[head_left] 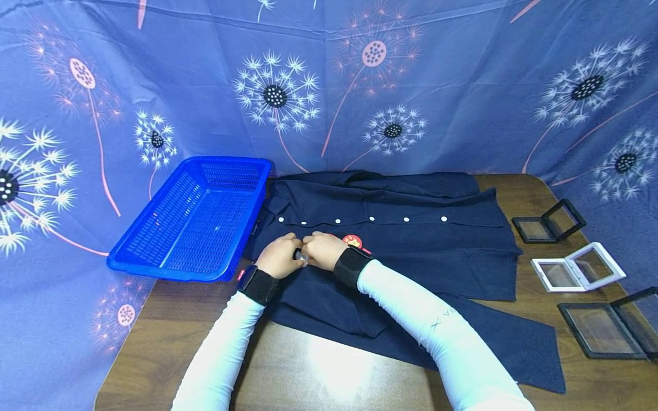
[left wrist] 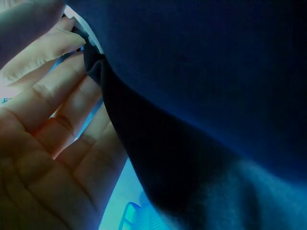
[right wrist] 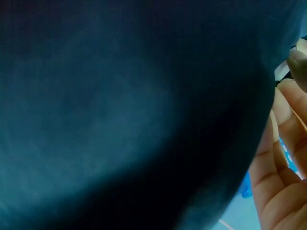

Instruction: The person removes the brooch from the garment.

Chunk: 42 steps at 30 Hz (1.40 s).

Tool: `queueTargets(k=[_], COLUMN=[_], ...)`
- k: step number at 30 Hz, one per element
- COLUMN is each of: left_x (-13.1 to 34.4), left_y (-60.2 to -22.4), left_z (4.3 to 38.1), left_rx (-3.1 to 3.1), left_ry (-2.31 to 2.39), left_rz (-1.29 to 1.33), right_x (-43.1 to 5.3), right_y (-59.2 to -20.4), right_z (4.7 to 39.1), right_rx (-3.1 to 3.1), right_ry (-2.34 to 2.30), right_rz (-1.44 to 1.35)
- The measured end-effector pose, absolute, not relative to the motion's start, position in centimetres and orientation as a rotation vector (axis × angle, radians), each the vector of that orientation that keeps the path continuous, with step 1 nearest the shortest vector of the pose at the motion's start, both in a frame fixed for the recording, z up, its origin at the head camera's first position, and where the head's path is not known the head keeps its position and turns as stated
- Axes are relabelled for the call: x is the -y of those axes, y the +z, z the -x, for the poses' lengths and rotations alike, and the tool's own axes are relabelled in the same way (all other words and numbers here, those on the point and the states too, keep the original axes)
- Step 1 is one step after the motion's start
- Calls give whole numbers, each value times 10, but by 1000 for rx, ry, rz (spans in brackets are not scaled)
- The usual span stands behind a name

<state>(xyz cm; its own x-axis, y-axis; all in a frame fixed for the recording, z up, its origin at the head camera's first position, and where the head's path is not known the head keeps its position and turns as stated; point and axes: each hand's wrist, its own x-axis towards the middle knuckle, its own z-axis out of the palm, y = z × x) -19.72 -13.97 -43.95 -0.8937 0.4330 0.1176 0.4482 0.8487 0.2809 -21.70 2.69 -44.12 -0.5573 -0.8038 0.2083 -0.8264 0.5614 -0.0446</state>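
Observation:
A dark navy shirt point(head_left: 421, 262) with a row of white buttons lies spread on the table. Over its left part, my left hand point(head_left: 281, 256) and right hand point(head_left: 324, 251) meet with fingertips close together. Between them they pinch a small shiny grey-and-black piece point(head_left: 301, 257) at the shirt's cloth; its kind is unclear. In the left wrist view, a thin white rim point(left wrist: 91, 33) shows at the cloth's edge beside the left fingers point(left wrist: 57, 96). Raised cloth fills most of the right wrist view, with the right fingers point(right wrist: 283, 134) at its edge. A round red badge point(head_left: 352, 242) sits beside the right hand.
A blue plastic basket point(head_left: 231, 240) stands left of the shirt. Along the right of the wooden table point(head_left: 195, 319) are a small black open frame case point(head_left: 550, 221), a white one point(head_left: 578, 268) and a larger black one point(head_left: 606, 328). A patterned blue cloth point(head_left: 319, 34) hangs behind.

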Motion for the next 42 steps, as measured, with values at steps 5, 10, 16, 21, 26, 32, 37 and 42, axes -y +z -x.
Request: queueTargets(k=[5, 10, 16, 21, 26, 32, 37, 42], left_x=[140, 140, 140, 141, 143, 144, 145, 145], left_y=[-442, -440, -438, -439, -441, -443, -445, -446], left_z=[198, 197, 197, 198, 200, 201, 202, 202], left_rx=[2982, 2987, 2992, 2977, 2980, 2981, 2989, 2987], left_ry=[-461, -460, -452, -429, -439, -440, -440, -435], left_rz=[707, 704, 711, 729, 736, 753, 736, 750], right_x=[-26, -27, -30, -34, -36, -36, -33, -31], right_y=[-443, -443, -441, -442, -443, -444, -444, -442], right_z=[217, 216, 220, 224, 223, 217, 214, 210], right_rx=[2637, 2642, 2645, 2642, 2648, 2616, 2608, 2616], right_ry=[244, 249, 318, 357, 367, 305, 168, 91], right_rz=[-1366, -1359, -1387, -1388, -1390, -1392, -1379, -1358])
